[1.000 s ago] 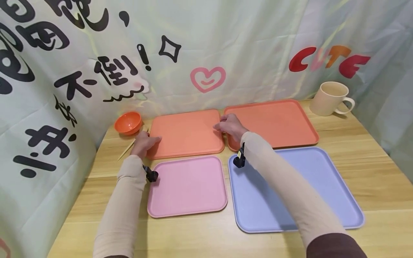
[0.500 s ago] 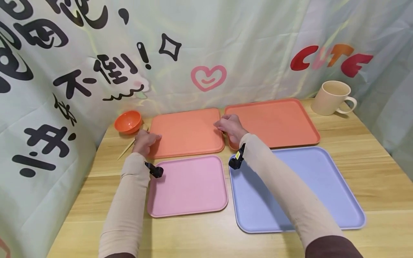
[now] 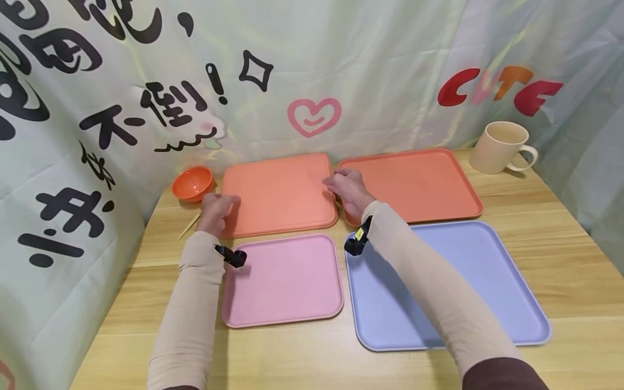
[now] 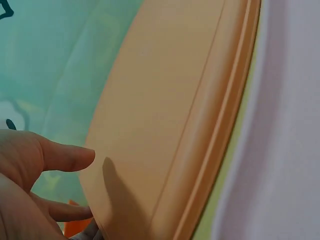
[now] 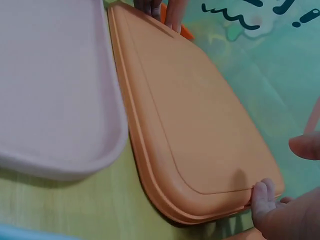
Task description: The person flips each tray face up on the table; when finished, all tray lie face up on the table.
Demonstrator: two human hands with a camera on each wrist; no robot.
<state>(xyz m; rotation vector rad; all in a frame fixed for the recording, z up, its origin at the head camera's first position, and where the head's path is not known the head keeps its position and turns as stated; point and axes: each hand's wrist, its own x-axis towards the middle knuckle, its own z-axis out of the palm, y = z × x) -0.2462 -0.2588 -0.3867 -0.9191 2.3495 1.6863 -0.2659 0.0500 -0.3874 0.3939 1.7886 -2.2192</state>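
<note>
An orange tray (image 3: 283, 195) lies bottom face up at the back left, its far edge raised off the table. My left hand (image 3: 215, 212) holds its left edge. In the left wrist view, the thumb (image 4: 70, 157) stands out over the tray while the other fingers reach to the edge. At the right edge, my right hand (image 3: 350, 188) grips the rim; its fingertips (image 5: 262, 195) bend against it in the right wrist view, thumb held apart. Beside it lies a second, darker orange tray (image 3: 414, 184), face up, partly covered by the right hand.
A pink tray (image 3: 285, 281) and a blue tray (image 3: 468, 281) lie in front. An orange bowl (image 3: 193, 184) stands back left, near a thin wooden stick (image 3: 187, 226) partly hidden by the left hand. A beige mug (image 3: 499, 147) stands back right, before a printed curtain (image 3: 380, 65).
The far edge of the upturned orange tray has risen, tilting it toward me. My left hand has shifted slightly up with it; the right hand has hardly moved.
</note>
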